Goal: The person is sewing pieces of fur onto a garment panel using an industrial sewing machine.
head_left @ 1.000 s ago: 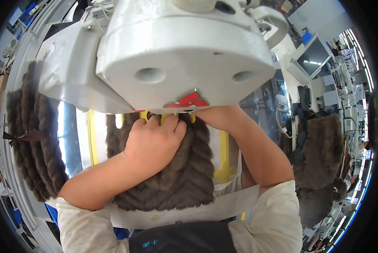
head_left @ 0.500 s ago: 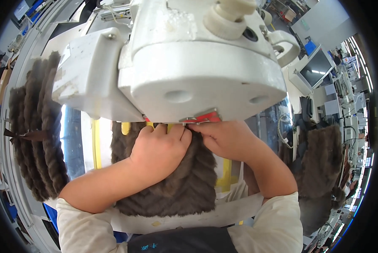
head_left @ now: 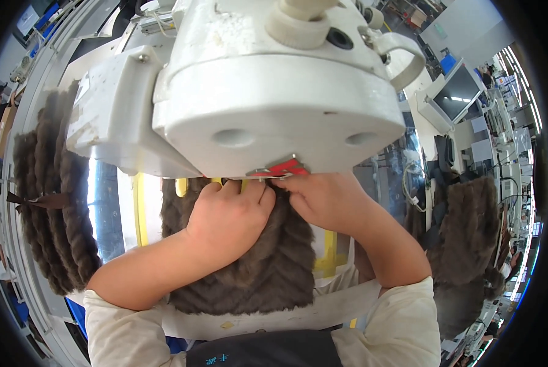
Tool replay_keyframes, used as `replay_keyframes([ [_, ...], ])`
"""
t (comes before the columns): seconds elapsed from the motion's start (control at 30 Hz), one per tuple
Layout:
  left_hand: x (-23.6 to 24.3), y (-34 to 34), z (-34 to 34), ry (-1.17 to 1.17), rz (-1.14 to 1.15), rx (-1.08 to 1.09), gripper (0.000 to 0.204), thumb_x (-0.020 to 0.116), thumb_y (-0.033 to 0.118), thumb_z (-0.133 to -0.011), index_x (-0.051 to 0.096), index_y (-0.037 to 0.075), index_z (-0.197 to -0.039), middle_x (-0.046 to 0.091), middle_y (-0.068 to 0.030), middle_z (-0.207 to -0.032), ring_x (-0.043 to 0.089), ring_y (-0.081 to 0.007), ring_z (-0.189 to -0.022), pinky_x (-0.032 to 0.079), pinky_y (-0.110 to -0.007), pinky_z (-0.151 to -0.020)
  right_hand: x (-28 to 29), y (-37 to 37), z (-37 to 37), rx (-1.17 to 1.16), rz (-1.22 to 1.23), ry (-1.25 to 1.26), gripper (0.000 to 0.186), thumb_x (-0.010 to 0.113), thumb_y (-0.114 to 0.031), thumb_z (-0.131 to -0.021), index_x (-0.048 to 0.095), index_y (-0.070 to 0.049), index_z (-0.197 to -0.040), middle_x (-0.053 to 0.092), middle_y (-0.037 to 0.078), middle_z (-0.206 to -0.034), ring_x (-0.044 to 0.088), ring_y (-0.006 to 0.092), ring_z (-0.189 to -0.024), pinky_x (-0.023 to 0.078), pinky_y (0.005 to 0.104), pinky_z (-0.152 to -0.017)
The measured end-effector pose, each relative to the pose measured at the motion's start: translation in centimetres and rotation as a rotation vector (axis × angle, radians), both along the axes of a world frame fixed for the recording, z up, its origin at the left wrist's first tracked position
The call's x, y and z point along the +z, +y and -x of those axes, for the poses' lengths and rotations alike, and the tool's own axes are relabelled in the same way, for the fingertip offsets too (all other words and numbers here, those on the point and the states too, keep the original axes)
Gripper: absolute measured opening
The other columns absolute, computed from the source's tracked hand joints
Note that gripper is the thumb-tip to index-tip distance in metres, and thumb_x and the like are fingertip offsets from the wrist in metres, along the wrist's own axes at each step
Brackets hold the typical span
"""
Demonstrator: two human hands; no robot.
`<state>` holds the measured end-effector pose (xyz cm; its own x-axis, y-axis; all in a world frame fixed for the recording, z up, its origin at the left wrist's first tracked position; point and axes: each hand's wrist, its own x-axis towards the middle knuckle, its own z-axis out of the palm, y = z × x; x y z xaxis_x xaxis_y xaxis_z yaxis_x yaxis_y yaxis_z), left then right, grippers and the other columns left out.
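A brown fur piece (head_left: 243, 287) lies under the front of a white sewing machine head (head_left: 280, 92), its lower edge spread toward me. My left hand (head_left: 230, 214) is closed on the fur, fingers curled with the knuckles up. Just right of it, my right hand (head_left: 324, 199) is closed too, thumb and forefinger pinching at the fur's upper edge. Both sets of fingertips meet close beneath a red and metal part (head_left: 283, 167) on the machine's underside. The machine head hides the needle area and the fur's far end.
On the left hangs a bundle of long brown fur strips (head_left: 57, 208), tied with a dark band (head_left: 41, 200). More brown fur (head_left: 470, 226) lies at the right. Yellow tape strips (head_left: 140, 211) mark the work surface. A monitor (head_left: 456, 98) stands at the far right.
The machine head appears slightly further left in the view, with its red part a little higher and further left. Both hands stay in nearly the same place on the fur.
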<state>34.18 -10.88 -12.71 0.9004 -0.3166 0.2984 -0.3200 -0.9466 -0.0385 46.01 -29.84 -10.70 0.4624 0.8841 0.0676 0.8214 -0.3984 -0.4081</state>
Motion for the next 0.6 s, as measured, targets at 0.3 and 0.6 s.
replay_keyframes([
  [0.3, 0.2, 0.3, 0.2, -0.003, -0.007, -0.050, 0.018, 0.065, 0.017, -0.074, 0.066, 0.009, -0.090, 0.059, -0.0022, -0.086, 0.061, -0.0172, -0.072, 0.044, -0.032, -0.058, -0.3, 0.3, -0.3, 0.005, -0.098, -0.052, 0.028, 0.061, -0.009, -0.085, 0.077, -0.015, -0.108, 0.075, 0.005, -0.099, 0.072, 0.0286, -0.085, 0.058, 0.0435, -0.068],
  [0.6, 1.3, 0.5, 1.2, 0.030, -0.085, -0.088, 0.042, 0.062, 0.018, -0.078, 0.070, 0.002, -0.116, 0.068, -0.0098, -0.120, 0.060, -0.0175, -0.076, 0.048, -0.032, -0.065, -0.3, 0.2, -0.4, 0.022, -0.084, -0.097, 0.029, 0.062, -0.010, -0.085, 0.078, -0.015, -0.109, 0.075, 0.008, -0.095, 0.072, 0.0284, -0.082, 0.058, 0.0425, -0.067],
])
